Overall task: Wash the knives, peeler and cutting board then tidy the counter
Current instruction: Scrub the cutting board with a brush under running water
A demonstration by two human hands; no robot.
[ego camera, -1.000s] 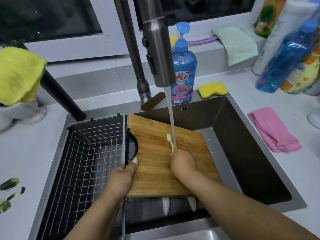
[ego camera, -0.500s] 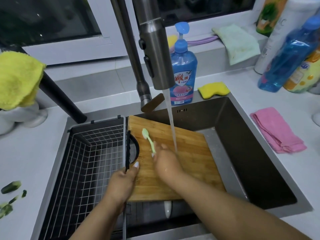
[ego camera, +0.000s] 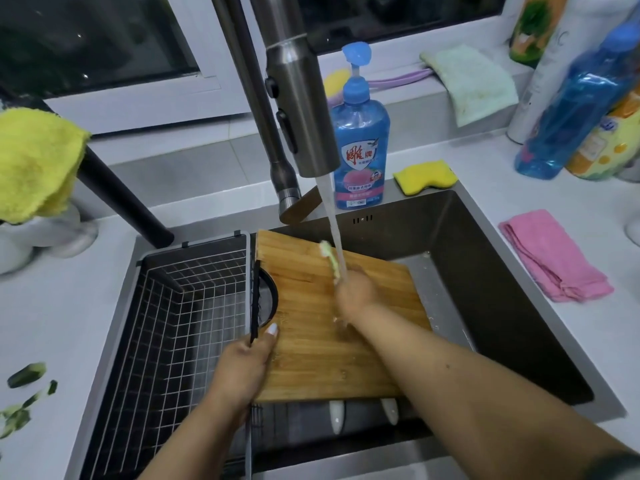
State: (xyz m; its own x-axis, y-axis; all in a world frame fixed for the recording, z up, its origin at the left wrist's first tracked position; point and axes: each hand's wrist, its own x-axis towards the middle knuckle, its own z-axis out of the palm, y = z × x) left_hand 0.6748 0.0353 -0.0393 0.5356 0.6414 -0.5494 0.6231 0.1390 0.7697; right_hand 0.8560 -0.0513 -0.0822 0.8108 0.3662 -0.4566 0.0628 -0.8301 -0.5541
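Observation:
A bamboo cutting board [ego camera: 311, 344] lies tilted across the dark sink [ego camera: 485, 271] under running water from the tap [ego camera: 301, 109]. My left hand [ego camera: 246, 365] grips the board's near left edge, thumb on top. My right hand [ego camera: 353, 292] holds a pale green brush [ego camera: 329, 258] against the board's far part, right in the water stream. Two white tips [ego camera: 337, 415] poke out from under the board's near edge; what they belong to is hidden.
A black wire basket [ego camera: 180, 306] fills the sink's left half. A blue soap bottle [ego camera: 360, 140] and yellow sponge [ego camera: 424, 176] stand behind the sink. A pink cloth [ego camera: 554, 254] lies on the right counter, green peel scraps [ego camera: 24, 393] on the left. Bottles crowd the far right.
My right hand moved the brush from the board's left part back to the right, under the water stream. My left hand kept its hold on the board's edge.

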